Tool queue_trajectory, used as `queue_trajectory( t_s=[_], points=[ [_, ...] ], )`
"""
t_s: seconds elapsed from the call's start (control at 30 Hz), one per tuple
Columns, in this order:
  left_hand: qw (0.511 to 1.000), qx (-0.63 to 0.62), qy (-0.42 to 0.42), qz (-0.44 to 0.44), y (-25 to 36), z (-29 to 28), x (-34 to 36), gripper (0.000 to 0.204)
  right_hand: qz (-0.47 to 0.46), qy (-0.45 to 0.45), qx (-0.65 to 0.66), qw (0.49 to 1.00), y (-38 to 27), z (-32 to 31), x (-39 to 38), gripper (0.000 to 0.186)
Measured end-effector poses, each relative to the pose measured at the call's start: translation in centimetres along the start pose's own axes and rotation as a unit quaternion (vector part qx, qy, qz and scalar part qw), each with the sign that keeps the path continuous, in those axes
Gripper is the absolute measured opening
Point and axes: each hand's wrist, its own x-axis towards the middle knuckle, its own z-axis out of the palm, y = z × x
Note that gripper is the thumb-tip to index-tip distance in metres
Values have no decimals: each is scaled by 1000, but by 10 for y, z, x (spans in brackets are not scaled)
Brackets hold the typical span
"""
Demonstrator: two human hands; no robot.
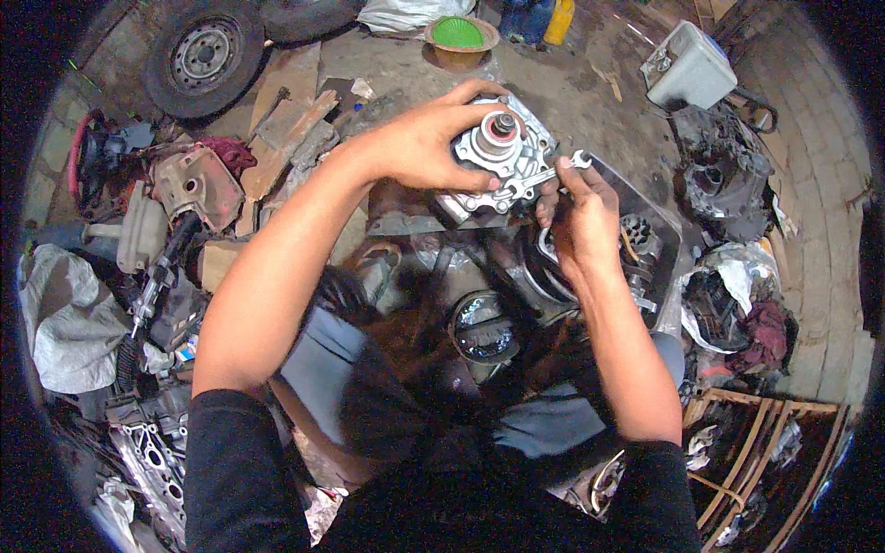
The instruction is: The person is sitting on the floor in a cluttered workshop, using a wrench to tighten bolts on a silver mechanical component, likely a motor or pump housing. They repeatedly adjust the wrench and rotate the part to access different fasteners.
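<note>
A silvery cast-metal housing with a round collar and a dark central shaft lies in front of me. My left hand is wrapped around its left side, thumb near the lower edge and fingers over the far side. In my right hand is a combination wrench, pinched near its open jaw. The wrench's other end rests by the housing's lower edge, close to my left thumb. What that end sits on is too small to tell.
Below the housing lie dark greasy metal parts and a round container of dark liquid. A wheel stands far left, a green basin far centre. A white box, a blackened casting and a wooden crate are at right.
</note>
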Motion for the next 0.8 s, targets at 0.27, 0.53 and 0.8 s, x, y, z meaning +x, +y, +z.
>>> queue_trajectory(
  t_s=[0.27,0.53,0.8],
  points=[
    [1000,-3,-2,-5,1,1,0,65,-37,-5,51,998,-6,-22,-16,18],
    [1000,13,3,5,2,1,0,56,-37,-125,-105,986,-5,-30,-54,22],
    [1000,17,-3,-6,6,-1,0,49,80,-189,-163,965,27,-25,-85,23]
  ],
)
